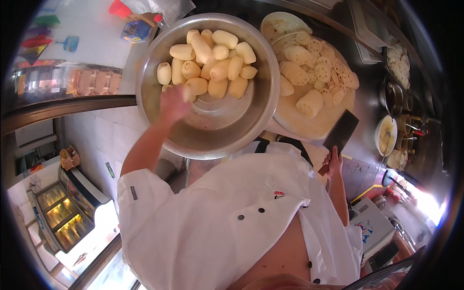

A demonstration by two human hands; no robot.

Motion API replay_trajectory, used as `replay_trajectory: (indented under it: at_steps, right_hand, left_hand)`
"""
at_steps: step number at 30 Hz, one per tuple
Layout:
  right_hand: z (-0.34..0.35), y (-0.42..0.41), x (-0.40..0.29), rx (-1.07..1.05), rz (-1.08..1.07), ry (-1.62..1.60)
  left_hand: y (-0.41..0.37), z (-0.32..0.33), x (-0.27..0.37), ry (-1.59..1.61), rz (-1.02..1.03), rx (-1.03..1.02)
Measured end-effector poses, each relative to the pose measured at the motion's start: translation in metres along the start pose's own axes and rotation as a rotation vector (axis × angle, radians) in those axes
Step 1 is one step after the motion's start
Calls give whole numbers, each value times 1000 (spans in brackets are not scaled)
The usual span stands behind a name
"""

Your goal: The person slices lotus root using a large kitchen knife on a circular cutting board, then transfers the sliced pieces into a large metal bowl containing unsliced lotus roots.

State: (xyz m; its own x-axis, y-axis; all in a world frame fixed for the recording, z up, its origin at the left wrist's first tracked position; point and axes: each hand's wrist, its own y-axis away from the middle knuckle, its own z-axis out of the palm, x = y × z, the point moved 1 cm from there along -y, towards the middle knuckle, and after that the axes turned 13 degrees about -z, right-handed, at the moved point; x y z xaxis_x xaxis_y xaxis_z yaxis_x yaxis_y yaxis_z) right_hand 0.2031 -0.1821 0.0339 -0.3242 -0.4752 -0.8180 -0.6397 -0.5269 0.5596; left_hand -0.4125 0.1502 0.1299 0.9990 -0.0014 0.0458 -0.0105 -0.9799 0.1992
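Observation:
My left hand (175, 104) is inside a wide stainless steel basin (206, 154), its fingers on a piece of peeled lotus root; blur hides how firmly it is gripped. Many whole peeled lotus root pieces (218, 88) lie in the basin. My right hand (332, 161) holds a cleaver (341, 129) by its handle, blade pointing up and away beside the round cutting board (301, 125). On the board are a pile of lotus root slices (322, 70) and a cut chunk of lotus root (309, 103) with its holes showing.
A pale bowl (277, 22) stands at the board's far edge. On the right are a white bowl of yellowish food (380, 146) with a spoon and a tray of pale slices (398, 69). A metal-edged ledge (72, 106) runs left from the basin.

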Motion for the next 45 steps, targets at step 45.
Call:
replay_trajectory:
  at_steps: [45]
  right_hand:
    - [64,1,-3,-16,-61,-210]
  left_hand:
    - [44,104,451,458,661,133]
